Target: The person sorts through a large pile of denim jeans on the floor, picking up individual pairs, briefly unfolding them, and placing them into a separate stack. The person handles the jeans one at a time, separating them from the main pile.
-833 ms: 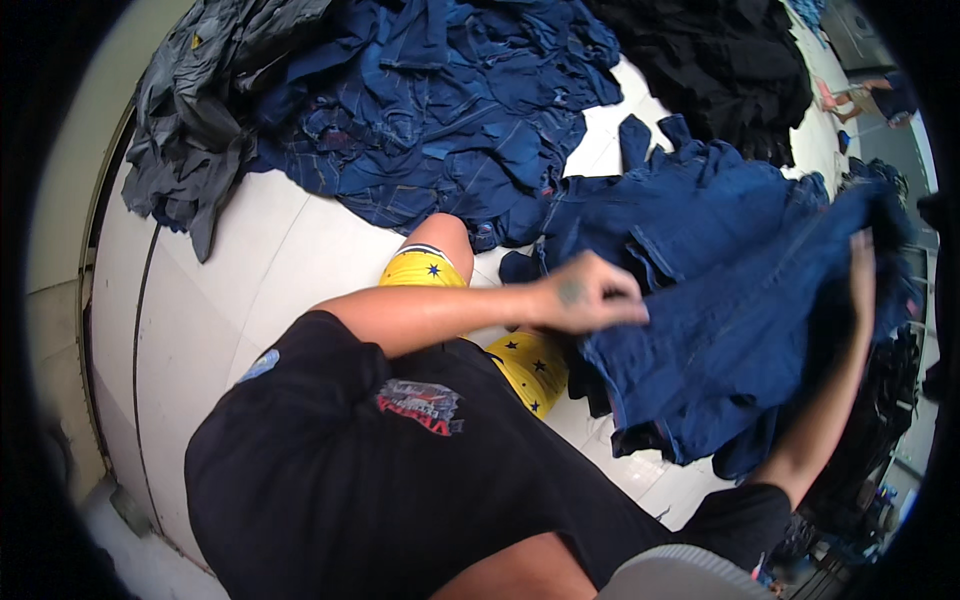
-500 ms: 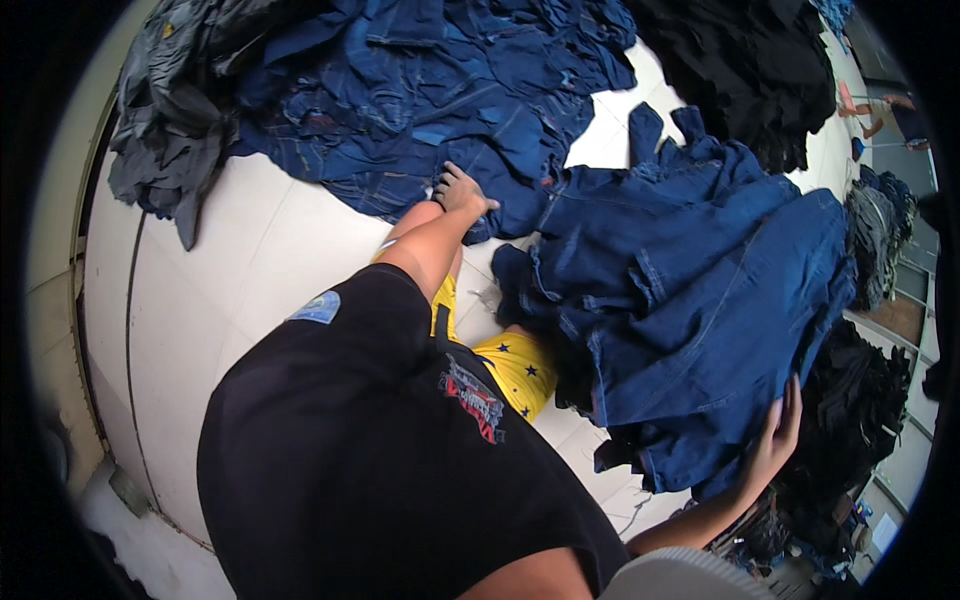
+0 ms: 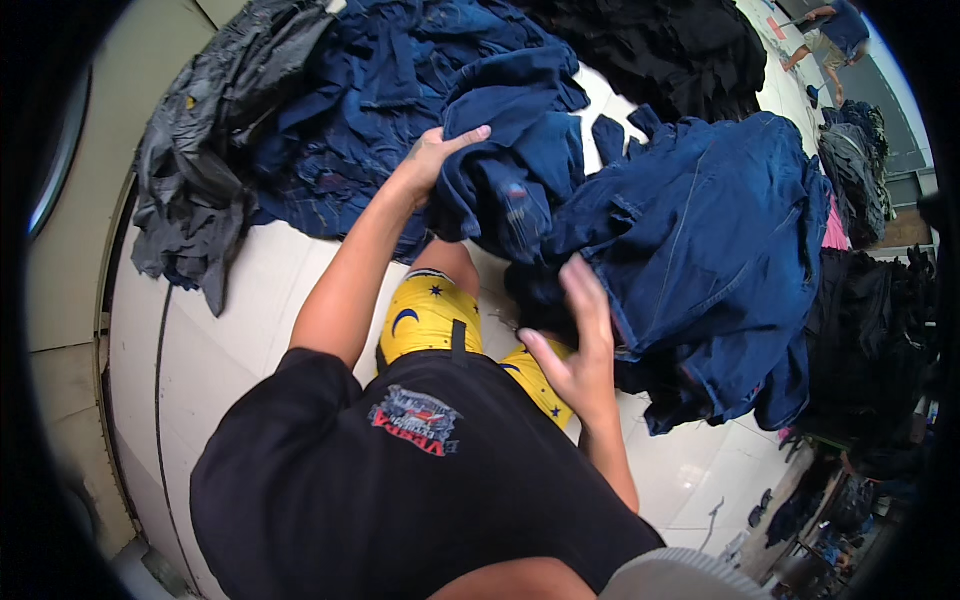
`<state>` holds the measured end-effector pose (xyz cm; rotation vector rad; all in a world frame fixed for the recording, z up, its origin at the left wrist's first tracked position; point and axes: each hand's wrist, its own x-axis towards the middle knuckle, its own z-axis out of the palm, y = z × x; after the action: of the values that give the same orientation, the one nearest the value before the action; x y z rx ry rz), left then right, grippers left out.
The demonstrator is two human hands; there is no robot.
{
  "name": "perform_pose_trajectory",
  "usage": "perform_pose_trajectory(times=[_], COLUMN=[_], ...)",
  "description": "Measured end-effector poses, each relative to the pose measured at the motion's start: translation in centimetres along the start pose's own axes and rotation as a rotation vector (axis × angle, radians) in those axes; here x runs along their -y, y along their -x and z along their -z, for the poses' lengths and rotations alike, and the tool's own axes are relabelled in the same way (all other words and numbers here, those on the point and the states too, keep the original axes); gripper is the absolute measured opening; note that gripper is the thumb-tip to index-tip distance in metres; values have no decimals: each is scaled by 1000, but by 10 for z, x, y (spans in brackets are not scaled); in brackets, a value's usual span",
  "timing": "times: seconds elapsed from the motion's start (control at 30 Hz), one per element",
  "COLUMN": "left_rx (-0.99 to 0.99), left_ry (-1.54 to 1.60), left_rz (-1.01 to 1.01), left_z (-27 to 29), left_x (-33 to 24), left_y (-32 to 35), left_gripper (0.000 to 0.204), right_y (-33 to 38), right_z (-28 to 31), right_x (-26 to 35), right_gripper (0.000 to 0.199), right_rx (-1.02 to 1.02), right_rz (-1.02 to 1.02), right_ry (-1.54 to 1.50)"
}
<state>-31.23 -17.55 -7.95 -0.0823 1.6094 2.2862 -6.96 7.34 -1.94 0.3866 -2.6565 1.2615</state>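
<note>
On the white floor (image 3: pixel 230 330), my left hand (image 3: pixel 432 160) grips a bunched blue garment (image 3: pixel 510 170) lifted off the far pile (image 3: pixel 350 110). Right hand (image 3: pixel 575 350) spread, touching the denim stack (image 3: pixel 720 260) beside my knees. Stack looks sizeable; lots still unsorted, I'd say.

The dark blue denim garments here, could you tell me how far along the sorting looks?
A stack of denim lies at the right. The left hand grips a dark blue garment; the right hand is open beside the stack. A large blue heap remains.
</note>
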Motion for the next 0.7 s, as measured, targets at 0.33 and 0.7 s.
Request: perform_pose_trajectory(times=[0.33,0.7], left_rx=[-392,536], left_ry=[205,-1322], left_rz=[-325,-952], left_z=[100,3], left_x=[-145,-54], left_y=[131,150], left_gripper=[40,113], right_y=[-101,-120], right_z=[7,52], right_x=[22,86], right_gripper=[66,48], right_rx=[-117,-60], right_rz=[-421,-284], right_ry=[-1247,-1157])
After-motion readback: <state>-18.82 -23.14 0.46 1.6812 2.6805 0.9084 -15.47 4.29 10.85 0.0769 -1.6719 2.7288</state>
